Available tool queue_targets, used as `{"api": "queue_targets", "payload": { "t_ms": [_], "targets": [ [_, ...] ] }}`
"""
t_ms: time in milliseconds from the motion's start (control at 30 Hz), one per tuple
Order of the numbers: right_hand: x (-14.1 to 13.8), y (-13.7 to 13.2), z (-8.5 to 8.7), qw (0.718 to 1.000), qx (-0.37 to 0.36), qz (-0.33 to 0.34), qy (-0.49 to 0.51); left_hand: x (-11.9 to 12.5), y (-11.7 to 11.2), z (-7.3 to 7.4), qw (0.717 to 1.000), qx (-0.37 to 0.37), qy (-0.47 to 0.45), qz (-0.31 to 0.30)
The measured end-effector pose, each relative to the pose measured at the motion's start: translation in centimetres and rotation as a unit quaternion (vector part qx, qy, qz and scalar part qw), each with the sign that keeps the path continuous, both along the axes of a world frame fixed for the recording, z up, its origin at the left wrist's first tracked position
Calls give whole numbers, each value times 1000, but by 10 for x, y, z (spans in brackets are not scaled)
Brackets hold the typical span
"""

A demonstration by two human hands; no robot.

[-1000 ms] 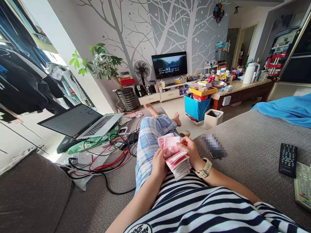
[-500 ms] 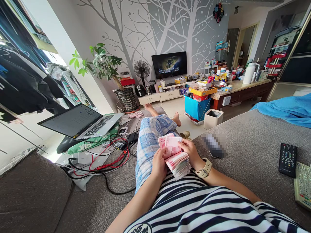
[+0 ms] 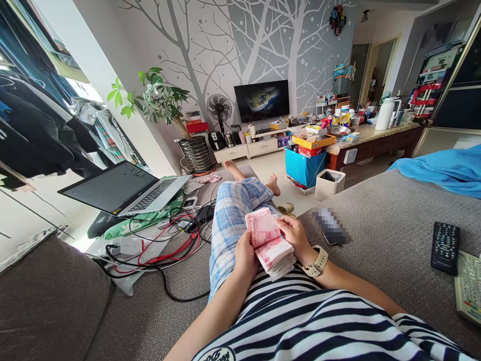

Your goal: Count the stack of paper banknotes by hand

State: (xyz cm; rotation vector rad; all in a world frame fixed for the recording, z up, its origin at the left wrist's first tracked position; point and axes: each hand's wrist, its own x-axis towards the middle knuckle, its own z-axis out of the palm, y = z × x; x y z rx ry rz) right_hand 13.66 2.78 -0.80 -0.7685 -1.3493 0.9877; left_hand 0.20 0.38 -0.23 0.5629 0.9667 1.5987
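Note:
A thick stack of pink banknotes (image 3: 273,253) rests over my lap, above my striped shirt. My left hand (image 3: 245,254) grips the stack from the left side, fingers wrapped under it. My right hand (image 3: 295,233), with a pale watch on its wrist, pinches the top notes, which are folded up and lean left. Both hands are closed on the notes. My legs in blue plaid trousers (image 3: 233,210) stretch out ahead on the grey sofa (image 3: 376,210).
An open laptop (image 3: 124,189) lies on a green cushion at my left, with tangled red and black cables (image 3: 165,245) beside it. Two remote controls (image 3: 445,246) lie on the sofa at right. A blue blanket (image 3: 447,168), a white bin (image 3: 328,183) and a television (image 3: 262,100) are farther off.
My right hand has pushed the lifted top notes further over to the left, flatter against the stack. The picture on the television has changed.

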Motion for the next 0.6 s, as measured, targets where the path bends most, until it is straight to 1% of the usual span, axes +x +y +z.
{"api": "queue_targets", "payload": {
  "t_ms": [167, 300, 467, 600],
  "targets": [
    [0, 0, 0, 1000, -9, -9, -7, -1, 3, -5, 1000, -12, 12, 22],
    [0, 1, -1, 1000, -13, -9, -4, -2, 4, -8, 1000, -9, -4, 4],
    [0, 3, -5, 1000, -18, -10, -6, -3, 4, -10, 1000, -9, 8, 21],
    [0, 2, -5, 1000, -17, -9, -4, -4, 5, -12, 1000, -7, 0, 12]
  ]
}}
